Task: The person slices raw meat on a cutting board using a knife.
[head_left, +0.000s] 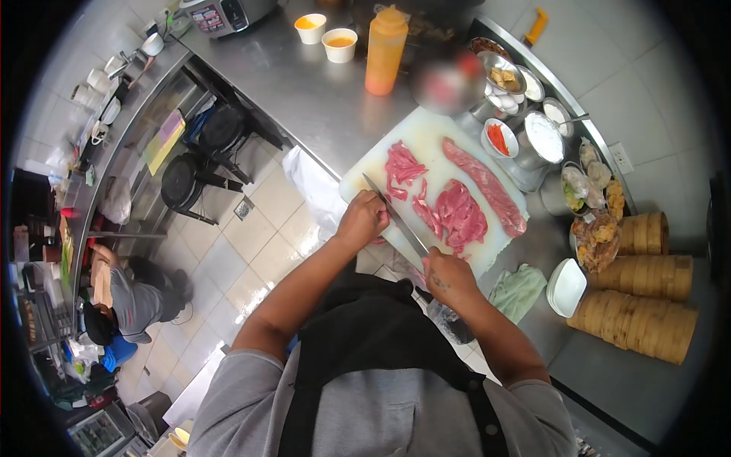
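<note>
Slicing raw meat (460, 214) on a white cutting board (417, 142).
Right hand (451, 279) gripping knife (394, 215); left hand (363, 220) curled closed beside blade at board's edge.

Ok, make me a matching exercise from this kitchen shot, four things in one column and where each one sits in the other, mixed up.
Things:
1. knife
2. squeeze bottle
3. steamer baskets
4. green cloth

Places:
A. stacked at the right end of the counter
B. standing at the far side of the counter, beside two small cups
C. held in the right hand, blade over the cutting board
D. lying on the counter near the board's right corner, beside a white dish

Pairs: 1-C, 2-B, 3-A, 4-D
</note>
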### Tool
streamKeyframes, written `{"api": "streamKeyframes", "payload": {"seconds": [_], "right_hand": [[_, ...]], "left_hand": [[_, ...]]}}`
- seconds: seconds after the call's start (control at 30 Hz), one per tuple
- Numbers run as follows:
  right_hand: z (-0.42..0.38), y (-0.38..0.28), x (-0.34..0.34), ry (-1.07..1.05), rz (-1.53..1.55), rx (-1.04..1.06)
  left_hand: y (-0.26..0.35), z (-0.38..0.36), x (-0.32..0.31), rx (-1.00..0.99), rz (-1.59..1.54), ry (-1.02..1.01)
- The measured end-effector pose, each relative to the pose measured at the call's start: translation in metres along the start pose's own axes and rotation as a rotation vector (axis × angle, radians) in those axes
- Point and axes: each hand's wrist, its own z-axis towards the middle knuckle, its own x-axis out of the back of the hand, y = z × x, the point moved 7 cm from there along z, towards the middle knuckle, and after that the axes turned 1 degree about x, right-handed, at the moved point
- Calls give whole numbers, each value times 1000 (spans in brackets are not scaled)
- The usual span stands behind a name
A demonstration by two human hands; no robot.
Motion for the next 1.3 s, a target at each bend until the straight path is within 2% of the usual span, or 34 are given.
{"api": "streamKeyframes", "payload": {"seconds": [0.07,0.17,0.23,0.33,0.4,0.47,0.53,0.7,0.8,0.87,0.97,1.07,1.2,1.27,1.3], "right_hand": [[-4,4,-2,-58,16,-18],[7,4,-21,-32,60,53],[45,4,-39,107,130,71],[73,2,-34,58,119,-23],[69,19,-41,77,161,10],[61,29,-37,92,189,45],[46,35,-21,86,88,-51],[26,36,43,185,127,-166],[13,30,82,248,201,-193],[7,20,103,261,260,-197],[27,38,89,256,165,-154],[22,38,96,383,193,-154],[6,49,100,387,342,-224],[0,69,87,423,371,-227],[-2,79,75,422,376,-227]], "left_hand": [[2,0,0,-25,1,26],[-5,0,-4,5,22,9],[-2,3,0,5,16,-17],[2,4,-2,6,17,-13],[3,8,0,-10,21,16],[1,8,-2,6,20,23],[-1,13,-7,1,36,38],[19,46,-8,-71,73,122],[47,57,-15,-141,84,-8],[63,49,-40,-307,190,-240],[65,40,-68,-386,323,-374],[61,40,-82,-422,369,-461],[70,43,-67,-506,281,-431],[39,47,-69,166,-599,-553],[35,48,-68,168,-596,-556]]}}
